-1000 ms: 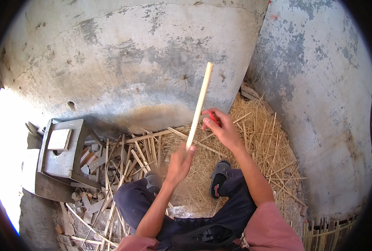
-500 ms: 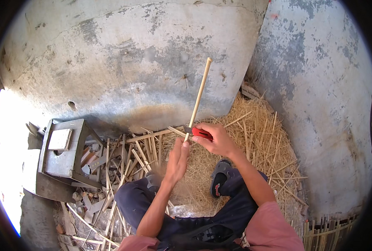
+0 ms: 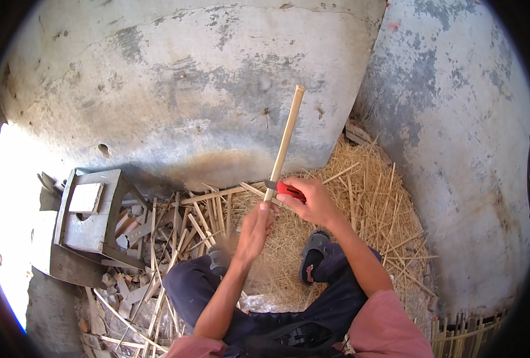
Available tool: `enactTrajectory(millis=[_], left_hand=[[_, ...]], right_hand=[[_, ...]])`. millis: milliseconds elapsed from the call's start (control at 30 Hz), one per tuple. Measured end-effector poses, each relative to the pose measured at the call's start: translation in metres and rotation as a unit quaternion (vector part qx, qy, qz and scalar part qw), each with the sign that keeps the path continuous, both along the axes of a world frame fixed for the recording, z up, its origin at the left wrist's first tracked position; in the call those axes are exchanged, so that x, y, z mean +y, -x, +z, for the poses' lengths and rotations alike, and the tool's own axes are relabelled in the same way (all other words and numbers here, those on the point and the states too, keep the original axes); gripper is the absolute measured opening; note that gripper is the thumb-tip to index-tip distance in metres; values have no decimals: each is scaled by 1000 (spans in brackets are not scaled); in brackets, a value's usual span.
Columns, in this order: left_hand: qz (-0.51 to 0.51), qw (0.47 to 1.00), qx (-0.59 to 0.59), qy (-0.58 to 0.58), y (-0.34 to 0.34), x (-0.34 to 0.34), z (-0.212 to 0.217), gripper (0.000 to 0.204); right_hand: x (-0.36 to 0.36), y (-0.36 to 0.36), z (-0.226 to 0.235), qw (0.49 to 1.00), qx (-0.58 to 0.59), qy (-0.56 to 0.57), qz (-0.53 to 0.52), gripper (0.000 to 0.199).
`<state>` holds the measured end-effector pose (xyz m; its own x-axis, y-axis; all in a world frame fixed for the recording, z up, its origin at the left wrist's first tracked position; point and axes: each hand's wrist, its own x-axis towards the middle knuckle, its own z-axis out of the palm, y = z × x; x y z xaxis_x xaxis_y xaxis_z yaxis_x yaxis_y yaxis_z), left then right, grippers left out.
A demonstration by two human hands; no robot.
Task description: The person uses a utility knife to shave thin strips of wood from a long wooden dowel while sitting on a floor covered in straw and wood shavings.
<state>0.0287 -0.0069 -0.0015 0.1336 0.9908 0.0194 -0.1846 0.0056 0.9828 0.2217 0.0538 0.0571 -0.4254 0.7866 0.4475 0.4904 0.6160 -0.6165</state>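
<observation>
A pale wooden stick, which looks like split bamboo point(image 3: 287, 135), slants up and slightly rightward in front of me. My left hand point(image 3: 254, 230) is closed round its lower end. Just above that grip, my right hand point(image 3: 311, 203) holds a red-handled utility knife point(image 3: 289, 191). The knife's dark blade end lies across the stick, touching it, and the right thumb sits close to the stick's near side. The stick's lowest tip is hidden inside the left hand.
Straw-like shavings and strips point(image 3: 360, 197) cover the floor around my shoes point(image 3: 314, 256). At the left a worn wooden stool point(image 3: 95, 209) lies tipped beside rubble point(image 3: 122, 292). Peeling walls point(image 3: 217, 89) meet at a corner ahead. Several upright slats point(image 3: 462, 340) stand at lower right.
The stick has turned slightly in my left hand, so a broader face shows. My right hand and the knife have shifted a little to the right.
</observation>
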Motion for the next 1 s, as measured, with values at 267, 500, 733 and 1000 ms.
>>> enactTrajectory(millis=[267,500,733,1000], left_hand=[[69,991,42,-107,-8,1,5,34],[36,995,60,-74,-1,6,-9,53],[66,992,71,-75,3,6,-8,56],[29,995,32,-92,5,4,-7,51]], right_hand=[[1,5,-7,995,-44,-82,27,34],[-3,8,-14,990,-85,-83,71,34],[-5,11,-19,990,-102,-56,84,26],[-6,16,-20,995,-66,-29,69,26]])
